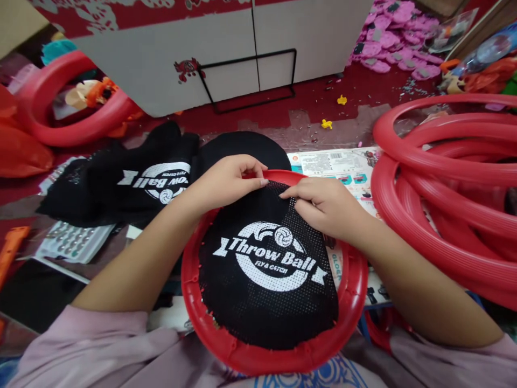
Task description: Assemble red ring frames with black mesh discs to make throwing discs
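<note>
A red plastic ring (355, 291) lies at the front centre, with a black mesh cloth (266, 312) printed "Throw Ball" stretched across much of it. A gap shows between the cloth and the ring on the right. My left hand (238, 178) is at the ring's far rim, thumb and fingers closed on the cloth's upper edge. Just to its right, my right hand (323, 202) has its fingers bent, the index fingertip touching the mesh; whether it pinches any cloth is hidden.
Red rings (444, 178) are stacked at the right. Folded black printed cloths (100, 183) lie at the left, near a tray of small round parts (76, 240). A black wire frame (250, 105) stands before a white panel (161, 59).
</note>
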The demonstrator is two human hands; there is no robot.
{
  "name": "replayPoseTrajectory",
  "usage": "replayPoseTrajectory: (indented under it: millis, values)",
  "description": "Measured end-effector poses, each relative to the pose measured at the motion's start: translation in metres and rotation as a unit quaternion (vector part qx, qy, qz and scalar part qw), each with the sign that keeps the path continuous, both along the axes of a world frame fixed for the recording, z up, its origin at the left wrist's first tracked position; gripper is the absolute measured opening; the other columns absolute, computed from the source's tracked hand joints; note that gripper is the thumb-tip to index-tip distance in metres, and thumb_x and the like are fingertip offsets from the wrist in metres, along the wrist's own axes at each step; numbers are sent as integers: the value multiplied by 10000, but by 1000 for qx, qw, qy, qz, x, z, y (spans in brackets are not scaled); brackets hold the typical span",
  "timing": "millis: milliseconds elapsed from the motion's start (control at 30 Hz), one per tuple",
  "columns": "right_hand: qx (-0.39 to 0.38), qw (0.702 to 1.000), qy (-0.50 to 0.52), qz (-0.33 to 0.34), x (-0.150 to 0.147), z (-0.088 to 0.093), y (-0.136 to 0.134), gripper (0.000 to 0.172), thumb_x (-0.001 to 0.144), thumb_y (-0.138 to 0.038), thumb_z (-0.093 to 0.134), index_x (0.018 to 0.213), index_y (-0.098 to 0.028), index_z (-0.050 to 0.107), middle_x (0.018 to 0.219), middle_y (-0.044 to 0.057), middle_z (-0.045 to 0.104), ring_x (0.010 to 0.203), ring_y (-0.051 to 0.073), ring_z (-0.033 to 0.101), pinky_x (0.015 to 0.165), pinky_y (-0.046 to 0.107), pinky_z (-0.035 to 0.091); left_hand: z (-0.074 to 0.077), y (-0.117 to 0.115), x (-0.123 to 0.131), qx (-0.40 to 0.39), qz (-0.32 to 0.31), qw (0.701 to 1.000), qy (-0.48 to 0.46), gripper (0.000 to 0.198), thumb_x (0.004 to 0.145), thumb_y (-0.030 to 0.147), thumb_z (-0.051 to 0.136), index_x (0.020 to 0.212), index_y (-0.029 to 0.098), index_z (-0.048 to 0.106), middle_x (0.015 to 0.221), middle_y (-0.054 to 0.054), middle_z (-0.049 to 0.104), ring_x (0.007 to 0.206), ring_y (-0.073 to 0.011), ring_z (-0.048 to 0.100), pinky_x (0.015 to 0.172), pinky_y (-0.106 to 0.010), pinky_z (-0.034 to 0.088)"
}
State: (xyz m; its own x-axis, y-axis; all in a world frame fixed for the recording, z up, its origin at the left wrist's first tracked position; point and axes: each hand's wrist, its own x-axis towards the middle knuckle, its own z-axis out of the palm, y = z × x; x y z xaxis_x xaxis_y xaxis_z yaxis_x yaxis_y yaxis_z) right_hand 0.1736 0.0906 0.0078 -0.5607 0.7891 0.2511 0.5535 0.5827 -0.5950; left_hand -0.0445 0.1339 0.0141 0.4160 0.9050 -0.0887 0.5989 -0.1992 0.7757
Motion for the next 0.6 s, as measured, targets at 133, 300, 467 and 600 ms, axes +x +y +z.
replayPoseTrajectory:
  millis: [133,300,467,600]
  values:
    - [17,990,-136,-30,-2,-2,-1,378,836,-160,423,1076,-149,715,988,103,728,908,242,660,784,356,489,-6,-2,4,13,35,999,-14,154,772,271,605,676,153,588,1014,-67,704,915,-217,650,799,-357,485]
    - [28,980,-191,-41,-4,-1,-3,375,857,-183,402,1067,-166,712,950,92,718,884,241,657,732,335,469,-7,-2,7,53,41,998,4,157,771,231,596,638,148,593,943,-61,706,897,-212,654,780,-341,475]
    - [25,978,-205,-43,-3,1,-3,372,860,-186,403,1069,-179,711,960,83,714,882,232,650,704,315,442,-8,-2,8,66,38,997,16,145,755,199,597,621,143,595,936,-60,700,871,-203,652,789,-340,474]
    - [22,976,-213,-46,-3,2,-2,359,860,-183,413,1059,-179,713,958,82,710,864,215,638,692,298,422,-12,-1,7,87,28,995,27,107,744,181,593,644,143,603,939,-59,685,888,-202,643,819,-345,476]
